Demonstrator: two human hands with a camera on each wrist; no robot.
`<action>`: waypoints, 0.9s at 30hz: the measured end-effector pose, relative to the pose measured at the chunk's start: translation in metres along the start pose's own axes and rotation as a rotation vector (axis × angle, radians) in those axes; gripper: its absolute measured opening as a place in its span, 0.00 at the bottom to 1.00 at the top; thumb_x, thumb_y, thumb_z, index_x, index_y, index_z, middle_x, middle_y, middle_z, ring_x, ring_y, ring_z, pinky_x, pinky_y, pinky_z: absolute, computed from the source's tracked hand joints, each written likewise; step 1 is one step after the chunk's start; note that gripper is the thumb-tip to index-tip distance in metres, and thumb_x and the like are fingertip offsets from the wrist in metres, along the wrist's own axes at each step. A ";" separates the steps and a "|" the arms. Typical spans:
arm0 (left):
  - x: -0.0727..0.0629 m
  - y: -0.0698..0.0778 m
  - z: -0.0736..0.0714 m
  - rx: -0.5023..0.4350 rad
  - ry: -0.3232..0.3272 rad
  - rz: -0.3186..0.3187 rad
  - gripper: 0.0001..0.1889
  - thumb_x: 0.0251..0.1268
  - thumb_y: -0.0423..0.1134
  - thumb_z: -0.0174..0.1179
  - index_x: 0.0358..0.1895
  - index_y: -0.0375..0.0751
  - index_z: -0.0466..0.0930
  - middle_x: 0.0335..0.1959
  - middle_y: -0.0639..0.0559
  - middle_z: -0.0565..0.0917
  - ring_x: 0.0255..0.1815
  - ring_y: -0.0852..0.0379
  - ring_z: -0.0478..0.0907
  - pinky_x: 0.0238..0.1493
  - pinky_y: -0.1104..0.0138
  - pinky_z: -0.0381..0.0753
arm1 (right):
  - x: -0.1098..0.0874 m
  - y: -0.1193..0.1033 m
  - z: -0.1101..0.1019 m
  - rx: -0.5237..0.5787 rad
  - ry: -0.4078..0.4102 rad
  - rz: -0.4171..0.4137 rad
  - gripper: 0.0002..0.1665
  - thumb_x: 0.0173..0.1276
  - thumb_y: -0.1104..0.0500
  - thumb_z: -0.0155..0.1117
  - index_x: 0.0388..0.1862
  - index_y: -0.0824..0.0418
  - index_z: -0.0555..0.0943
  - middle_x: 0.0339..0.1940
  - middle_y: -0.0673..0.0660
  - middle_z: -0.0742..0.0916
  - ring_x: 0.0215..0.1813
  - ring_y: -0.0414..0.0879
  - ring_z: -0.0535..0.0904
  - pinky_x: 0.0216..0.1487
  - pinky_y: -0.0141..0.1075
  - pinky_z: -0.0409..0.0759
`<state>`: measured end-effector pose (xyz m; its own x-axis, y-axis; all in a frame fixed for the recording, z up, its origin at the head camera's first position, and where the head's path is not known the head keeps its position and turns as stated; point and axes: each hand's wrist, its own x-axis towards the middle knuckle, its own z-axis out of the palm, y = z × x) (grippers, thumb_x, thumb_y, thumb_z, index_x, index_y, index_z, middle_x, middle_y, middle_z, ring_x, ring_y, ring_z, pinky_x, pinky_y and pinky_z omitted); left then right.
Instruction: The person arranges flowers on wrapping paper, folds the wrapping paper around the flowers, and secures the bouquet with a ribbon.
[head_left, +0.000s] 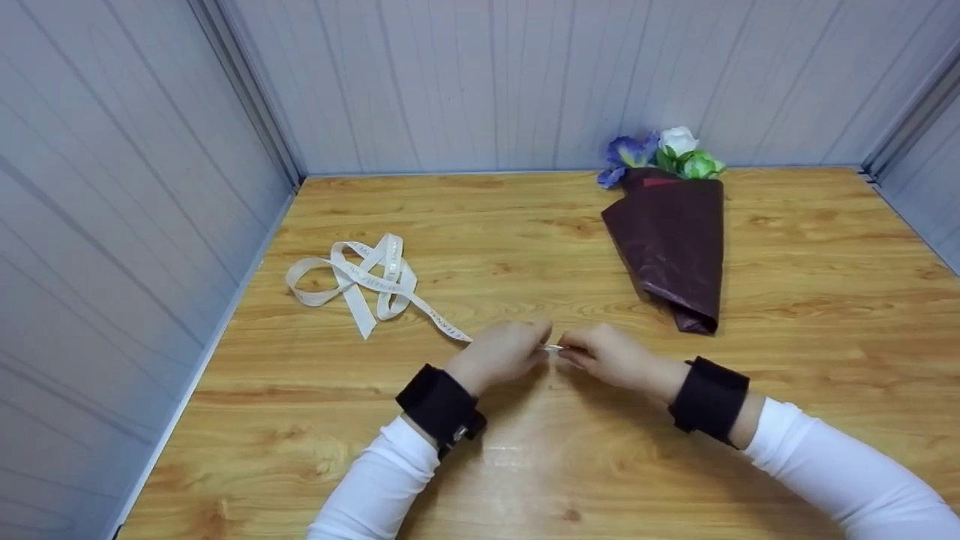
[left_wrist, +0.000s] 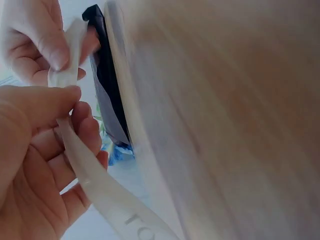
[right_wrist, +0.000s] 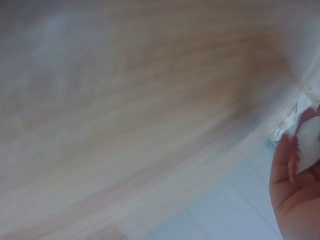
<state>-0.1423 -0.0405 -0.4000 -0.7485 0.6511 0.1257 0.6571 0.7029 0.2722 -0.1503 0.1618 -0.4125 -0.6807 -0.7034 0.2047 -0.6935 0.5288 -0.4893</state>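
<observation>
A white ribbon printed with lettering lies in loose loops on the table, and one strand runs to my left hand. That hand pinches the ribbon between thumb and fingers; in the left wrist view the printed length trails down from its grip. Facing it closely, my right hand pinches the ribbon's end part under its thumb. A short, narrow stretch of ribbon shows between the two hands. At the right edge of the right wrist view, white ribbon lies across the fingers.
A bouquet in dark maroon wrapping lies at the back right, with blue, white and green flowers at its top end. Pale panels rise behind and beside the wooden table.
</observation>
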 end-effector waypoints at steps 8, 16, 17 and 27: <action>-0.004 -0.008 -0.001 -0.145 0.062 -0.117 0.12 0.70 0.47 0.53 0.39 0.41 0.74 0.25 0.53 0.79 0.26 0.58 0.75 0.31 0.65 0.75 | -0.012 0.008 -0.014 0.039 0.059 0.188 0.06 0.67 0.65 0.58 0.30 0.64 0.79 0.20 0.49 0.77 0.22 0.37 0.68 0.27 0.31 0.68; -0.008 -0.014 0.000 -0.100 0.160 -0.102 0.11 0.70 0.40 0.53 0.28 0.39 0.73 0.20 0.52 0.73 0.23 0.55 0.70 0.30 0.59 0.75 | -0.024 0.027 -0.030 0.275 0.196 0.308 0.14 0.58 0.69 0.52 0.13 0.65 0.67 0.25 0.53 0.83 0.29 0.32 0.73 0.31 0.27 0.66; -0.008 -0.014 0.000 -0.103 0.157 -0.101 0.11 0.70 0.39 0.53 0.28 0.39 0.73 0.21 0.53 0.72 0.23 0.55 0.70 0.31 0.59 0.75 | -0.025 0.028 -0.030 0.367 0.219 0.296 0.14 0.57 0.70 0.51 0.13 0.67 0.65 0.29 0.55 0.85 0.32 0.31 0.75 0.33 0.26 0.68; -0.008 -0.014 0.001 -0.155 0.076 -0.105 0.13 0.70 0.41 0.54 0.25 0.40 0.74 0.20 0.57 0.70 0.23 0.59 0.67 0.29 0.67 0.69 | -0.032 0.027 -0.027 0.761 0.200 0.261 0.10 0.59 0.77 0.43 0.21 0.75 0.56 0.16 0.45 0.69 0.20 0.36 0.65 0.23 0.26 0.60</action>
<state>-0.1451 -0.0556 -0.4054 -0.8208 0.5487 0.1588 0.5576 0.7096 0.4307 -0.1543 0.2114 -0.4091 -0.8764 -0.4673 0.1169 -0.2074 0.1469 -0.9672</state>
